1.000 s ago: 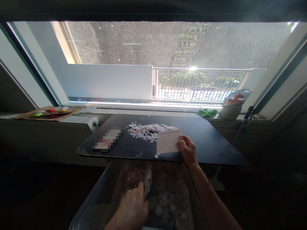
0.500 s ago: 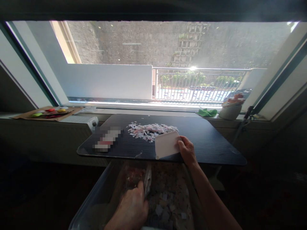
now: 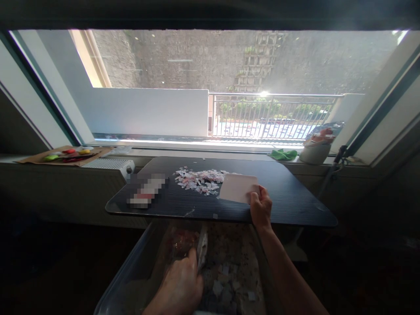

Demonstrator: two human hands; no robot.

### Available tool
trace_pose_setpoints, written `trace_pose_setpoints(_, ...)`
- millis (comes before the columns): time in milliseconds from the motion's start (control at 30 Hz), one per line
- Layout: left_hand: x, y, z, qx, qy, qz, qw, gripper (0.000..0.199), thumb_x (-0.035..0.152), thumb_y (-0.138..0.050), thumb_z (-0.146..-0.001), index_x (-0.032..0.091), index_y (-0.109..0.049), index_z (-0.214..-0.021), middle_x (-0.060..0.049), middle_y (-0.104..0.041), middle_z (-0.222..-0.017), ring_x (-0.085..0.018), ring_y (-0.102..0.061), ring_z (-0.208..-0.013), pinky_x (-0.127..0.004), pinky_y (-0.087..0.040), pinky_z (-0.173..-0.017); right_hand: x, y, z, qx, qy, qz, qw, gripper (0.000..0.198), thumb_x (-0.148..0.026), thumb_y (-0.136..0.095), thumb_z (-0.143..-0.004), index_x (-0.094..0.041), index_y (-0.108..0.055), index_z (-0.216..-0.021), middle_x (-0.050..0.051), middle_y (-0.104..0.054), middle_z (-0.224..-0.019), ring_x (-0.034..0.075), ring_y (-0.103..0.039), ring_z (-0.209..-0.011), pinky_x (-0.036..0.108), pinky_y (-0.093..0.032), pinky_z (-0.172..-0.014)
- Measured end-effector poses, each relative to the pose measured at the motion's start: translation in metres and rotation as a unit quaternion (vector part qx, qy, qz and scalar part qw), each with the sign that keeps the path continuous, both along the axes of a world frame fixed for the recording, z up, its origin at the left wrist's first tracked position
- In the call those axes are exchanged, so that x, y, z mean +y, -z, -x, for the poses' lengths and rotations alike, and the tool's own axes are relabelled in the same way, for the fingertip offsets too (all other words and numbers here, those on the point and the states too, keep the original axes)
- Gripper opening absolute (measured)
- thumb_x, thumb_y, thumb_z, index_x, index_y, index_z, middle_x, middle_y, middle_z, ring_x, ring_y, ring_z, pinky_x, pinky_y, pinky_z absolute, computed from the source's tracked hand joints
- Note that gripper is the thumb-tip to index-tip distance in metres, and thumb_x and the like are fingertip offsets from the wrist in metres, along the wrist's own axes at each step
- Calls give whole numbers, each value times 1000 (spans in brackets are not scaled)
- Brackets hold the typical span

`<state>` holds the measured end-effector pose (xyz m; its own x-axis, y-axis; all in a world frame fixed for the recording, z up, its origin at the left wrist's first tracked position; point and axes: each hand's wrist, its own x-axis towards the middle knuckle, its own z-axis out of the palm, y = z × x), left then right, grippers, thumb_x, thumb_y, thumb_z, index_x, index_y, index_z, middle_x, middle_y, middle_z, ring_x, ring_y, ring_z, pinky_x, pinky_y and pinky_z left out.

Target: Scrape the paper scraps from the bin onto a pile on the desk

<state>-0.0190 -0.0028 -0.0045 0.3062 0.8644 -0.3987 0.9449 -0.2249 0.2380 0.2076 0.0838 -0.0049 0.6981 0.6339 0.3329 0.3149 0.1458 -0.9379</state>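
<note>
1. Dark wood-grain tabletop point(image 3: 285, 197) in front of a big window point(image 3: 210, 57); strong backlight, all below the table edge v. dim.
2. R hand point(image 3: 261, 205) grips a pale card point(image 3: 239, 188), thumb on its near face, above the table's front edge. Card overlaps the pile's R end from this view.
3. L hand point(image 3: 182, 275), lower, over a clear bin point(image 3: 126, 267), fingers curled beside a pale upright edge point(image 3: 202, 246); too dark to tell if it's gripping.
4. Paper scraps point(image 3: 197, 177), white & pinkish, heaped mid-table; one stray scrap point(image 3: 215, 216) nr front edge. More loose bits point(image 3: 223, 284) in the bin, R of L hand.
5. Pixelated item point(image 3: 147, 191) on table's L side.
6. By window, L: brown sheet point(image 3: 36, 158) w/ red, yellow & green items point(image 3: 68, 151), next to white radiator point(image 3: 108, 164). Sill, R: green cloth point(image 3: 282, 154), then pale pot point(image 3: 315, 153).
7. Outside: white wall panel point(image 3: 151, 111), metal railing point(image 3: 275, 94), greenery point(image 3: 305, 109) behind it.
</note>
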Motion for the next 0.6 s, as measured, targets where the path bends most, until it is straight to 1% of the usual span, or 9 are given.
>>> trace_pose_setpoints(200,1,-1,0,-1,-6,6,1000,37,17,-37,-72,12,-43,-108,-11,-61,-89,-23,-58,-85,-32,-41,-71,-4,-5,2,-7,-55,25,998,24,-28,-41,-64,-17,-58,-75,0,-53,-60,14,-46,-56,23,-36,-50)
trace_pose_setpoints(333,0,-1,0,2,-5,9,1000,37,18,-36,-73,12,-42,-109,-11,-61,-90,-23,-58,-85,-32,-41,-71,-5,-6,3,-18,-85,38,995,23,-27,-40,-64,-17,-59,-71,-1,-52,-57,13,-45,-55,22,-34,-48)
trace_pose_setpoints(433,0,-1,1,-1,1,3,1000,38,18,-35,-73,12,-42,-109,-11,-61,-90,-23,-58,-85,-31,-41,-71,-4,-4,3,-50,-111,49,991,23,-26,-41,-65,-17,-60,-73,0,-55,-60,14,-46,-56,22,-35,-49)
trace_pose_setpoints(600,0,4,1,0,-5,0,1000,38,18,-35,-72,12,-43,-109,-11,-61,-90,-23,-58,-86,-32,-41,-71,0,1,1,-69,-97,21,993,29,-30,-42,-70,-15,-58,-90,2,-59,-72,15,-50,-62,25,-40,-56)
